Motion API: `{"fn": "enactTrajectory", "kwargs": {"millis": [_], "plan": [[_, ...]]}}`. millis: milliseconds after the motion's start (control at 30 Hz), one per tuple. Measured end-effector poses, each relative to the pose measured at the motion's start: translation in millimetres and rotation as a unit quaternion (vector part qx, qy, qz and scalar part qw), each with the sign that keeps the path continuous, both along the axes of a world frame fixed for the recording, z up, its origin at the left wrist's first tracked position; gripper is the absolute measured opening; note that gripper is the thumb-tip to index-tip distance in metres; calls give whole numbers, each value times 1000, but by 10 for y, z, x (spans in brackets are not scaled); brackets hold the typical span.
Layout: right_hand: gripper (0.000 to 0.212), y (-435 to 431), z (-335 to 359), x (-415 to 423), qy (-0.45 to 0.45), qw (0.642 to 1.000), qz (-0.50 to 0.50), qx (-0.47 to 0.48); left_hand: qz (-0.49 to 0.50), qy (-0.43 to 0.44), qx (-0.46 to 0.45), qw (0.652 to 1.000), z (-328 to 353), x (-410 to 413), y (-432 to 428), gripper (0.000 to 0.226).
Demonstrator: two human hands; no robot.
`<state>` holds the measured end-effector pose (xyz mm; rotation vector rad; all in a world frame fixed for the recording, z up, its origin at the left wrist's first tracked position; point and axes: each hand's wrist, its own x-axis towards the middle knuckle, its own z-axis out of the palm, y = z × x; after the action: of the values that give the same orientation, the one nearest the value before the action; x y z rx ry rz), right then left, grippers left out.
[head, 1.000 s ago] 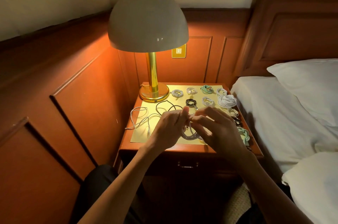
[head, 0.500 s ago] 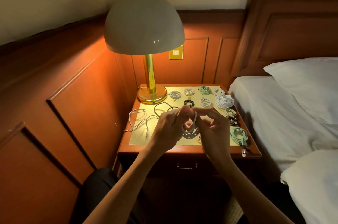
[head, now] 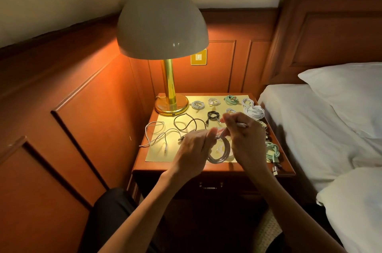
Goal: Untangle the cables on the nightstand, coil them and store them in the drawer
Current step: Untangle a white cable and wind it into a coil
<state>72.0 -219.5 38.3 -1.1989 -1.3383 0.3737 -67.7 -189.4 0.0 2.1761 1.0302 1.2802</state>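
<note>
Bed (head: 306,128) at right, domed lamp (head: 163,25) at back left of the desk (head: 227,167), my left hand (head: 192,149) and right hand (head: 246,141) both pinching the grey cable coil (head: 225,150) over its front, coiled cables (head: 254,112) partly hidden behind, loose white cable (head: 154,122) left.

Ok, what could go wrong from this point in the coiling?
The grey coil hangs from a pinch between left hand and right hand; its loops could spring apart. The mint coil lies at the front right edge of the nightstand, plug at the rim, near the right forearm; a nudge might drop it. The drawer is shut with both hands busy.
</note>
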Motion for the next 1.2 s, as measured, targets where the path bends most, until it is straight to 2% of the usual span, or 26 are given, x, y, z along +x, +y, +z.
{"fn": "enactTrajectory", "kwargs": {"millis": [67,133,267,333,400,467,500,600,700,800,867,933,1000,1200], "plan": [[15,17,32,62,-65,996,62,-30,-12,-40,-87,995,-8,-30,11,45],[14,14,39,140,-90,990,97,-46,-27,-72,-157,985,16,-94,49,54],[20,-7,61,321,-174,972,139,-73,-33,-37,-179,983,77,-202,115,57],[22,14,76,393,-269,953,129,-43,-47,-18,-206,977,100,-223,151,54],[24,33,67,414,-376,920,112,21,-74,-28,-248,966,134,-238,160,52],[26,32,43,409,-424,899,86,69,-109,-61,-283,951,196,-269,155,51],[30,18,16,383,-423,901,61,80,-131,-80,-295,943,227,-278,146,52],[33,-41,-115,203,-364,927,-38,77,-167,-128,-304,929,308,-270,106,50],[23,-47,-135,12,-301,948,-89,53,-132,-128,-276,944,316,-231,120,50],[19,1,-86,-38,-126,992,-9,-32,-89,-105,-237,962,306,-225,168,52],[16,40,-84,-47,16,992,68,-101,-69,-77,-210,972,306,-243,208,53],[16,39,-55,-84,185,956,138,-181,-62,-47,-194,978,306,-275,236,54],[17,30,-9,-119,302,906,169,-245,-59,-25,-189,980,303,-314,259,55],[21,73,26,-167,456,803,199,-329,-10,36,-92,995,231,-348,313,64]]}}
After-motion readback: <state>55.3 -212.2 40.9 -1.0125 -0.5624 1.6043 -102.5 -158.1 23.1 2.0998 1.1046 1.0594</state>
